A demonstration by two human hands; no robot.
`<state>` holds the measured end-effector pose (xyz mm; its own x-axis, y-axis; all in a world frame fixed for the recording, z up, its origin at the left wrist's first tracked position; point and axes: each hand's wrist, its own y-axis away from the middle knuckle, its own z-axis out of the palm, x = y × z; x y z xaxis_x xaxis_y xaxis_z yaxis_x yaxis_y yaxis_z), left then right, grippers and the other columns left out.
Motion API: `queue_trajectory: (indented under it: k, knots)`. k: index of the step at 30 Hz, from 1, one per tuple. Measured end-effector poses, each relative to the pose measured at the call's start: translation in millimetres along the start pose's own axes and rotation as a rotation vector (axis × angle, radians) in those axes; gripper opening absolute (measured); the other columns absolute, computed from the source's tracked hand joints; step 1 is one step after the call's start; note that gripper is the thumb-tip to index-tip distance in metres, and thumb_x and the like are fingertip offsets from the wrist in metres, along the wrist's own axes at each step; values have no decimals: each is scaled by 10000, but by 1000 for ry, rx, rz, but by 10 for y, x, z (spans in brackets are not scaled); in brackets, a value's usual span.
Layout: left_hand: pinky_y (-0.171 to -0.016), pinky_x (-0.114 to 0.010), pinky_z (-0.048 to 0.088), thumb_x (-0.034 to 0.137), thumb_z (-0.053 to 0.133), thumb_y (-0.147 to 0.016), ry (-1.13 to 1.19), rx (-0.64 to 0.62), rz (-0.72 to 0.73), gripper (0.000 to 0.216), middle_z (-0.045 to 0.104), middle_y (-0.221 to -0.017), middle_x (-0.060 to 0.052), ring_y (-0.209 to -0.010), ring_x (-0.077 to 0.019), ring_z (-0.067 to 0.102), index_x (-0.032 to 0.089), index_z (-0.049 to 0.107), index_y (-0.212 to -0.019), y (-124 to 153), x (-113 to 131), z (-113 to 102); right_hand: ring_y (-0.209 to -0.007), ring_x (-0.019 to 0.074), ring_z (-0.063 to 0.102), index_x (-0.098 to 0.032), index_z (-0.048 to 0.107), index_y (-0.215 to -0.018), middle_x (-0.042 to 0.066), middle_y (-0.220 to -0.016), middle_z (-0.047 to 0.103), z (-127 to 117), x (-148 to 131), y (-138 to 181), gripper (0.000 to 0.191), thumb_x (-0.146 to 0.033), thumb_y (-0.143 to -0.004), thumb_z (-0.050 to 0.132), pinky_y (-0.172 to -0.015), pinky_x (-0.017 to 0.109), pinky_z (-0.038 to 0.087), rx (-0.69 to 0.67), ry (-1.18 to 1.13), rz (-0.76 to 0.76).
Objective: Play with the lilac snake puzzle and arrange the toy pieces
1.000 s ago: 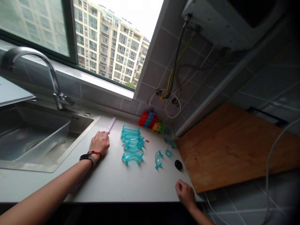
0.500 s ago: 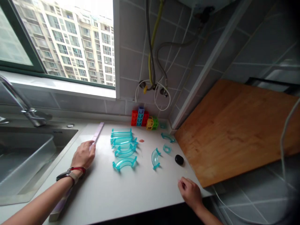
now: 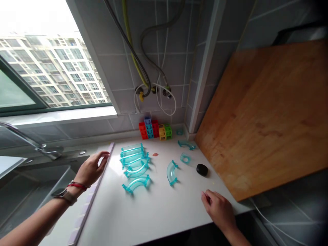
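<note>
On the left of the white counter, my left hand (image 3: pixel 90 170) has its fingertips and thumb closed at the edge of a long lilac strip (image 3: pixel 88 209), near its far end. Pale sections show along the strip's near part, and my forearm passes over it. My right hand (image 3: pixel 219 209) rests loosely curled at the counter's front right; whether anything is inside is hidden. Between the hands lie several clear turquoise plastic track pieces, with a curved piece (image 3: pixel 138 183) in front and another curved piece (image 3: pixel 172 173) standing apart. A black oval object (image 3: pixel 202 169) sits beyond my right hand.
Red, blue, yellow and green toy blocks (image 3: pixel 155 130) stand against the back wall. A small square turquoise piece (image 3: pixel 185 158) and a reddish flake (image 3: pixel 155 154) lie on the counter. A wooden board (image 3: pixel 269 123) leans at right; a sink (image 3: pixel 15 201) and faucet (image 3: pixel 48 150) are left.
The view has turned. My left hand is now nearer the strip's far end, and more of the strip's sectioned face shows. My right hand stays curled on the counter.
</note>
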<state>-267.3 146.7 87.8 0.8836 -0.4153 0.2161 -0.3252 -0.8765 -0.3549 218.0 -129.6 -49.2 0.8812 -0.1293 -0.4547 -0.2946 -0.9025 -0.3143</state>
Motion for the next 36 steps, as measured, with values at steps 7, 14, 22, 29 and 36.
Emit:
queue_trajectory:
  k: [7, 14, 22, 29, 36]
  knots:
    - [-873, -431, 548, 441, 367, -1025, 51, -381, 335, 380, 764, -1053, -121, -975, -279, 723, 289, 709, -1087, -1, 1938, 13, -625, 184, 598, -213, 588, -734, 22, -648, 614, -265, -307, -858, 419, -487, -1019, 450, -608, 280, 473, -167, -717, -3]
    - [-746, -439, 553, 752, 449, -905, -110, -616, 60, 688, 757, -1044, -196, -956, -379, 745, 193, 612, -1271, -3, 2882, 626, -1130, 275, 628, -159, 691, -1121, 148, -1168, 672, -102, -342, -2297, 203, -194, -949, 589, -965, 369, 488, 46, -79, -42]
    - [-780, -405, 552, 494, 581, -898, -129, -562, -116, 488, 720, -1173, -202, -1023, -360, 735, 150, 592, -1244, 88, 2961, 1101, -1085, 255, 685, -172, 751, -963, 137, -1112, 737, 277, 24, -2410, 108, -206, -863, 730, -951, 320, 498, -182, -11, 44]
    - [-812, -358, 544, 312, 613, -862, 2, -491, -135, 361, 731, -1047, -122, -938, -264, 725, 162, 608, -1190, 285, 2846, 861, -1022, 284, 728, -144, 762, -1028, 182, -1050, 777, 307, 122, -2474, 171, -213, -924, 645, -883, 340, 521, -237, 19, 121]
    - [-563, -287, 582, 485, 658, -905, 837, -467, -420, 463, 641, -1077, -64, -699, -155, 679, 222, 529, -1263, 825, 2779, 361, -1067, 292, 723, -153, 711, -1153, 182, -1130, 765, 355, 77, -2499, 308, -282, -875, 736, -881, 331, 530, -144, -9, 112]
